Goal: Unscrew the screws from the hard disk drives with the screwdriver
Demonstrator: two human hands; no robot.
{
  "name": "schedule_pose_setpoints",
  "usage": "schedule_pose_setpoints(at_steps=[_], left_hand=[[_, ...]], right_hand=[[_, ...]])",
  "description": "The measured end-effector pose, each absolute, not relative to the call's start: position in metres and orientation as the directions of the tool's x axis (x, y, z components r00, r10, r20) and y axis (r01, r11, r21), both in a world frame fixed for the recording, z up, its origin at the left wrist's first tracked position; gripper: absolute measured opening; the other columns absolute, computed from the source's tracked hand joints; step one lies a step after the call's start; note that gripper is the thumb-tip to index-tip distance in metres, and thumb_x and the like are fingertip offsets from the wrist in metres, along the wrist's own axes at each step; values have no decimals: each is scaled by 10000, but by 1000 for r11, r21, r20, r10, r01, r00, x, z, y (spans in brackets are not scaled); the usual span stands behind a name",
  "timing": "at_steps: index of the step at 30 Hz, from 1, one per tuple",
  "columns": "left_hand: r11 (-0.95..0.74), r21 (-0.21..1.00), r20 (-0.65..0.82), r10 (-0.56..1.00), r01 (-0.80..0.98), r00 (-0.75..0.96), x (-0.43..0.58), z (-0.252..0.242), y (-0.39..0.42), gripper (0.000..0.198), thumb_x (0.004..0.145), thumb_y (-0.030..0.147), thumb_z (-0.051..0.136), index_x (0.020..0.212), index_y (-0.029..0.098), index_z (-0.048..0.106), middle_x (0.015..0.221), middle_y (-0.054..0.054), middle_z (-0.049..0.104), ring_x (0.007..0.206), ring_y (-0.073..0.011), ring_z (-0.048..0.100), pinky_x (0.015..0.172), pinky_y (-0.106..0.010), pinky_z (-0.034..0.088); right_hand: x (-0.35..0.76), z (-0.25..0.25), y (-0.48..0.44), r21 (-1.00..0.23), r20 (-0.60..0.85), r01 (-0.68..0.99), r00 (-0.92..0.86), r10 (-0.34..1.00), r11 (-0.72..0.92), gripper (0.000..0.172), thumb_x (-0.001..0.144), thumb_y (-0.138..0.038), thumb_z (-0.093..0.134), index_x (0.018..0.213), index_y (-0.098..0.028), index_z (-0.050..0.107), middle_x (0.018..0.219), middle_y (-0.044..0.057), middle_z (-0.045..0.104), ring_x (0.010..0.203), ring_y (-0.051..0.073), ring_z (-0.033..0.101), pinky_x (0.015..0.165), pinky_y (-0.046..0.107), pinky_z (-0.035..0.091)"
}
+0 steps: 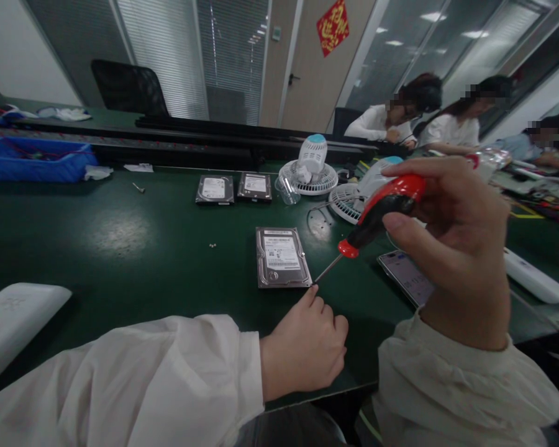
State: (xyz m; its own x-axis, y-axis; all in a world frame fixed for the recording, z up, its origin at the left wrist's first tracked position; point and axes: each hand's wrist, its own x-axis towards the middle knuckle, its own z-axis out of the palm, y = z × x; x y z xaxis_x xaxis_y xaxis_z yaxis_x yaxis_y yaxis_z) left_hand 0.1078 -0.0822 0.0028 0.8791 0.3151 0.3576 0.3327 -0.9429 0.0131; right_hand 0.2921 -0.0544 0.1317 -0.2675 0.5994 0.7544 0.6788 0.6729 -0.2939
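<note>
In the head view a hard drive with a white label lies flat on the green tabletop. My right hand is closed around the red and black handle of a screwdriver. Its thin shaft slants down to the left, with the tip at the drive's near right corner. At that same corner are the fingertips of my left hand, beside the screwdriver tip. Its other fingers are curled in, and whatever it pinches is too small to make out.
Two more hard drives lie farther back. White fans, a phone and tiny screws are around the drive. A blue bin stands at left. Several people sit at the back right.
</note>
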Motion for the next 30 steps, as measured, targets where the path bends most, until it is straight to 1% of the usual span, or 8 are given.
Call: schedule_pose_setpoints(at_steps=[2,5,7,11,14,18,24,30], left_hand=[[-944,16,354,313,329,881,107,3,-82,262,939,398,550,916,146,616,834,-108,693,804,-269,642,1064,-495,424],[-945,14,352,310,326,883,107,3,-82,263,941,399,543,918,147,614,835,-108,693,799,-270,642,1060,-498,429],[-944,11,355,312,330,881,107,3,-82,263,942,401,542,917,149,612,834,-107,692,797,-269,641,1060,-498,429],[-942,6,361,314,335,878,107,1,-82,266,943,405,542,913,150,612,830,-106,693,790,-268,639,1060,-498,428],[-942,2,368,312,335,876,108,1,-83,268,942,405,542,910,149,613,831,-109,695,794,-271,641,1056,-497,431],[-942,1,371,311,335,875,108,1,-83,274,934,415,552,905,150,613,824,-107,693,781,-270,640,1050,-497,435],[-940,1,363,318,341,876,108,1,-82,268,936,408,547,913,149,610,831,-107,692,792,-271,641,1055,-496,429],[-942,-4,371,310,335,875,108,2,-82,265,939,408,542,909,152,606,828,-105,688,787,-271,635,1048,-497,435]], right_hand=[[292,131,-54,-316,744,678,-257,617,664,481,838,-229,675,1313,-306,662,1062,7,675,833,120,649,619,240,510],[292,131,-51,-280,755,673,-287,590,685,444,871,-300,648,1313,-323,679,1098,23,684,842,150,631,569,283,457],[291,130,-47,-206,810,681,-283,513,702,399,859,-331,692,1258,-328,713,1042,20,693,800,154,607,578,306,427],[288,128,-44,-102,901,722,-224,372,684,397,760,-187,793,1130,-331,774,864,-9,695,748,138,590,642,318,397],[286,129,-47,-164,891,698,-198,408,697,382,810,-203,701,1162,-328,779,834,-8,676,724,119,566,627,308,365],[286,129,-49,-221,873,591,-235,427,776,450,835,-232,584,1246,-286,756,952,15,743,827,159,663,669,337,456],[285,127,-48,-178,903,648,-191,385,741,519,745,-123,761,1227,-315,757,966,-3,786,843,187,738,718,351,556],[283,130,-52,-255,841,622,-236,488,740,467,869,-286,523,1289,-293,729,1073,21,788,879,218,738,771,409,542]])
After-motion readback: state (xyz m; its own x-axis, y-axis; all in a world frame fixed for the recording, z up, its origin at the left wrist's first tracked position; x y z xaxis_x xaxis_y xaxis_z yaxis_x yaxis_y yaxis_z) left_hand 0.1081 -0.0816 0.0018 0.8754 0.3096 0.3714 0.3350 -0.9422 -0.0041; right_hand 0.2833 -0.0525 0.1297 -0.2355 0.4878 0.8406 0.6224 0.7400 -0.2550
